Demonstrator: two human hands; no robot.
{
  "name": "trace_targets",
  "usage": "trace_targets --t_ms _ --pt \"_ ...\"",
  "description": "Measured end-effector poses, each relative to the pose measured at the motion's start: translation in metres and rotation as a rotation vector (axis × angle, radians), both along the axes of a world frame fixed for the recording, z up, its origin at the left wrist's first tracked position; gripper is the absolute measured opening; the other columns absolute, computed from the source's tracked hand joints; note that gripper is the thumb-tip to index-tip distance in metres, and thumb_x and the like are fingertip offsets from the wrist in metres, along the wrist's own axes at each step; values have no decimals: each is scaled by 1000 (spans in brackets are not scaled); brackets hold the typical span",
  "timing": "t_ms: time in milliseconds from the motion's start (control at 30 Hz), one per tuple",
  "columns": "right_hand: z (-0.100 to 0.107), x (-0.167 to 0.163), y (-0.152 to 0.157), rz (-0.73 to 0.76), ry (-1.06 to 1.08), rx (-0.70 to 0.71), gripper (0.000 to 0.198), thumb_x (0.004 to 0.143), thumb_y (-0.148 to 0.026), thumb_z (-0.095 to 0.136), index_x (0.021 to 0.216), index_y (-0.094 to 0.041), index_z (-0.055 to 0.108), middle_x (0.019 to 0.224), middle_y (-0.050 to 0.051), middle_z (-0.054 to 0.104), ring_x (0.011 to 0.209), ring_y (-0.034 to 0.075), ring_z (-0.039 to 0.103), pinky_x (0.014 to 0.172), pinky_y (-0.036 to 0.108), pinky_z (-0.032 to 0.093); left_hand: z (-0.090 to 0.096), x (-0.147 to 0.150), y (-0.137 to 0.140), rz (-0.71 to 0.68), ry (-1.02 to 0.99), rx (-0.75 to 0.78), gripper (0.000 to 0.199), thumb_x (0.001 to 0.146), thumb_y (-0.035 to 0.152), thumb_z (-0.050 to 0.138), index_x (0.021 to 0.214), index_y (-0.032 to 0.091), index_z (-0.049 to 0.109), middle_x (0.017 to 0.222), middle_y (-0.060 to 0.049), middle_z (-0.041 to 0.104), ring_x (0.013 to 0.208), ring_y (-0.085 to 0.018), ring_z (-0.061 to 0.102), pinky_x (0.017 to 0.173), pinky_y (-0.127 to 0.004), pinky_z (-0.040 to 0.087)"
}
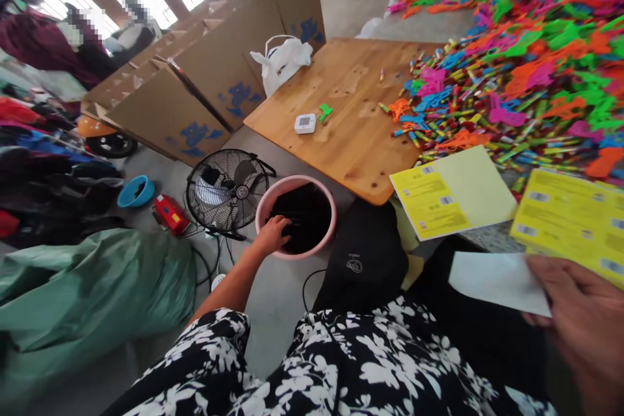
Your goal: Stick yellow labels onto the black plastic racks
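My left hand reaches over the near-left rim of a pink tub, its fingers slightly apart against dark contents. The contents are too dark to name. On the right, my right hand pinches a small white paper slip between thumb and fingers. Just beyond it lie yellow printed cards with barcodes and a second group of yellow card sheets.
A wooden board carries a small white timer and a green toy gun. Many coloured toy guns are heaped at right. A black fan, cardboard boxes and a green sack stand left.
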State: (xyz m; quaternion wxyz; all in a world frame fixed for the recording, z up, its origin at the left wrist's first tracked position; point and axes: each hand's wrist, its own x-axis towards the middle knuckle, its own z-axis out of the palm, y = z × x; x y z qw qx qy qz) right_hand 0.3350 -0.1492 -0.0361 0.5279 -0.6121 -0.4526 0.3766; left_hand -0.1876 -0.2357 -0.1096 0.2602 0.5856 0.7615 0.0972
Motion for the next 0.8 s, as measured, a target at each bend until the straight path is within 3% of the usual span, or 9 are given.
trace_targets --t_ms 67,133,300,367,467,567,633,700,800 --pt "-2 -13 2 51 108 -204 46 56 -69 89 60 -26 74 48 6 57 31 12 47 27 34 24 -2 0 -3 6 8 11 27 74 16 70 100 23 69 126 -10 64 120 -30 57 114 -45 39" --pt "-2 -24 0 90 214 -302 43 58 -65 92 61 -26 74 54 8 62 35 15 52 27 33 30 3 -4 -5 14 -1 25 18 76 17 68 93 23 68 118 -8 66 115 -28 58 111 -43 41" --pt "-11 -39 -7 246 313 -275 25 73 -48 90 75 -26 81 65 13 73 44 24 67 34 33 49 47 -26 -7 149 -37 137 17 82 29 63 97 21 63 101 -5 68 100 -24 62 100 -40 48" --pt "-11 -48 -9 223 322 -227 25 72 -47 91 76 -24 81 71 15 76 52 28 72 39 33 55 68 -23 -4 310 -250 257 25 80 32 62 101 20 62 102 -6 70 102 -24 64 99 -42 50" --pt "5 -69 -14 140 267 -110 27 74 -47 90 77 -22 81 81 14 79 66 31 77 51 38 62 88 9 8 508 -946 423 33 72 30 64 103 19 64 109 -7 74 113 -29 67 104 -49 50" --pt "35 -96 -21 138 72 52 24 85 -46 80 90 -23 83 94 11 80 69 25 76 63 39 64 96 63 27 503 -1460 445 38 73 27 60 110 21 67 122 -9 74 126 -31 64 108 -56 48" --pt "53 -111 -26 174 -65 190 22 92 -44 74 95 -24 82 97 9 80 70 22 75 71 38 65 96 101 41 462 -1622 461 39 73 25 58 110 20 69 128 -9 74 133 -32 61 111 -56 46" --pt "64 -124 -28 217 -163 379 17 96 -38 70 97 -24 80 103 7 80 84 22 77 85 40 64 96 136 54 441 -1733 455 38 73 27 57 106 18 71 129 -11 73 135 -34 59 112 -55 46" --pt "71 -134 -27 270 -298 625 11 97 -25 68 105 -27 77 112 5 78 98 22 76 94 41 62 94 179 71 508 -1849 383 44 75 37 57 109 14 72 126 -14 74 132 -37 61 110 -53 49"
